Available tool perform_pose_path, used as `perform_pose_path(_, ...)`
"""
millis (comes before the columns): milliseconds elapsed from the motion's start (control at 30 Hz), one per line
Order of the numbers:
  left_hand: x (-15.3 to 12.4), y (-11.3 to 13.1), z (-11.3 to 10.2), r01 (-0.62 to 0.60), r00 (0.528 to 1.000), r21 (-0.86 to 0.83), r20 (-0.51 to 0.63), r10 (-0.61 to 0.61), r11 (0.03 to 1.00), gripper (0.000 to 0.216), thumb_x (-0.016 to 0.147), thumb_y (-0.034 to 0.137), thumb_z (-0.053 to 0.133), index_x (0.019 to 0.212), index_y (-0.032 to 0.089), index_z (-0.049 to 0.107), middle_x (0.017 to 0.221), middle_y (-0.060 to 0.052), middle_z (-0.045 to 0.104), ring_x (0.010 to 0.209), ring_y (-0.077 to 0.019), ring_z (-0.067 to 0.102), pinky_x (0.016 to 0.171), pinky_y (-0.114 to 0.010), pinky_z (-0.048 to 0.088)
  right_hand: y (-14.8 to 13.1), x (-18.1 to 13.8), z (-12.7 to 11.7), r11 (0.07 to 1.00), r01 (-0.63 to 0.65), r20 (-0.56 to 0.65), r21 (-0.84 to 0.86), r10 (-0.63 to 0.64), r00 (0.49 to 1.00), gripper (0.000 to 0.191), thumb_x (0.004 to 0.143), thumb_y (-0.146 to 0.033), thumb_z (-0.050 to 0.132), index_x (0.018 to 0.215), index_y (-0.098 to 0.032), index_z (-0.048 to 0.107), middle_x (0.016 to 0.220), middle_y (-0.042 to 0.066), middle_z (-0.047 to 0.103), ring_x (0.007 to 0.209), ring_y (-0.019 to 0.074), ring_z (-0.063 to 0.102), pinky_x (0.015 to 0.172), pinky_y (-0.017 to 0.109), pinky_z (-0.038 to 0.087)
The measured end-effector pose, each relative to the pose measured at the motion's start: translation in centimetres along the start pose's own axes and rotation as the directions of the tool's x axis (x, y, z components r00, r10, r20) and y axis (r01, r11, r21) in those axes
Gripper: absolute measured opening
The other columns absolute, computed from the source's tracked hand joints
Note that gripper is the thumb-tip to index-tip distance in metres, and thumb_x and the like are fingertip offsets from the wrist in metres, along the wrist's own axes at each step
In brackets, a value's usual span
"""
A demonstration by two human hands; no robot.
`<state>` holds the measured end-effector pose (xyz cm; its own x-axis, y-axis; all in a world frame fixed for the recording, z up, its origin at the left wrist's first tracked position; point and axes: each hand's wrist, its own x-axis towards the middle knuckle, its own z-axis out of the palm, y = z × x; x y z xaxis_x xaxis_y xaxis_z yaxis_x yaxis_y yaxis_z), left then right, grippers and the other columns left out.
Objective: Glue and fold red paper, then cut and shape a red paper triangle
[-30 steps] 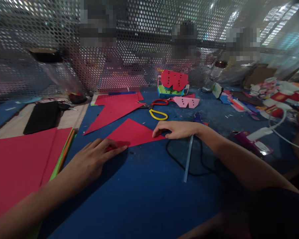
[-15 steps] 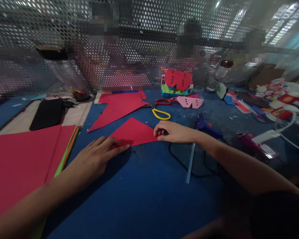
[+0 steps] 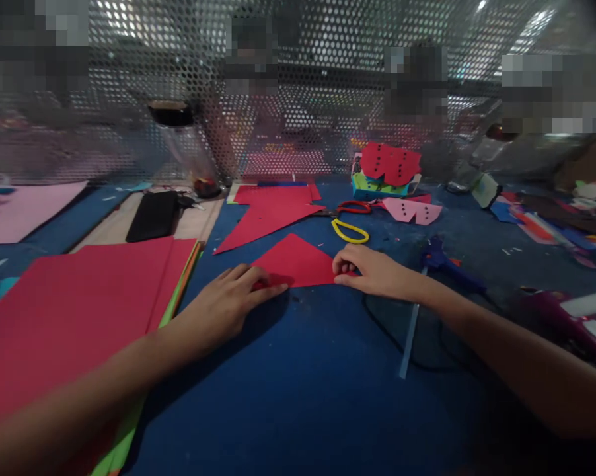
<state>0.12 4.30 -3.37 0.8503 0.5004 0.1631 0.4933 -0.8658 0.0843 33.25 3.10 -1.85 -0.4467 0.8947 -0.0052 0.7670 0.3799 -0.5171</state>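
A red sheet of paper (image 3: 298, 261), its visible part triangular with the peak pointing away from me, lies on the blue tabletop between my hands. My left hand (image 3: 228, 297) has its fingers closed over the left corner, the thumb stretched along the near edge. At the right corner my right hand (image 3: 372, 270) is curled, thumb and fingers pinching the paper. Both outer corners are partly hidden under the fingers. Just beyond the peak lie scissors (image 3: 350, 231) with one red and one yellow handle loop. Behind the left hand is another red paper piece (image 3: 268, 221), cut to a point.
A stack of red sheets (image 3: 94, 284) lies at left, a black phone (image 3: 152, 216) behind it. A blue glue gun (image 3: 447, 264) with a clear stick (image 3: 409, 344) lies at right. Dotted paper cutouts (image 3: 411, 210) and a bottle (image 3: 193, 158) stand near the perforated screen.
My view has swung to the left, so everything sits further right in the picture. Both hands stay on the red paper's corners, with little visible movement of the paper.
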Motion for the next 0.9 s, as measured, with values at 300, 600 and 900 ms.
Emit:
perform_pose_path(300,-0.2,0.4,-0.8,-0.019,1.000,0.000,0.004,0.019,1.000,0.074,0.082,-0.008,0.038,0.146,0.027,0.051,0.123,-0.010,0.059,0.109,-0.0244,0.054,0.096,-0.042,0.050,0.4,-0.1,0.1,1.000,0.008,0.001,-0.003,-0.008,1.000,0.013,0.089,-0.033,0.064,0.096,-0.022,0.064,0.099,0.005,0.064,0.091,0.0198,0.060,0.080,0.033,0.048)
perform_pose_path(600,-0.9,0.6,-0.9,0.004,0.999,0.045,0.050,-0.006,0.999,0.078,0.078,-0.009,0.041,0.148,0.025,0.048,0.133,-0.010,0.056,0.116,-0.0261,0.052,0.099,-0.043,0.049,0.4,0.0,0.1,1.000,0.017,0.003,-0.004,-0.017,1.000,0.011,0.090,-0.031,0.064,0.095,-0.021,0.063,0.099,0.005,0.064,0.089,0.0188,0.061,0.079,0.032,0.048)
perform_pose_path(900,-0.7,0.4,-0.8,0.135,0.974,-0.235,-0.148,-0.173,0.962,0.037,0.102,0.012,0.041,0.128,0.024,0.064,0.120,-0.007,0.064,0.112,-0.0202,0.058,0.098,-0.037,0.049,0.3,0.0,-0.1,1.000,0.007,0.016,0.010,-0.007,1.000,0.012,0.090,-0.033,0.064,0.095,-0.021,0.064,0.100,0.006,0.064,0.088,0.0194,0.061,0.079,0.033,0.048)
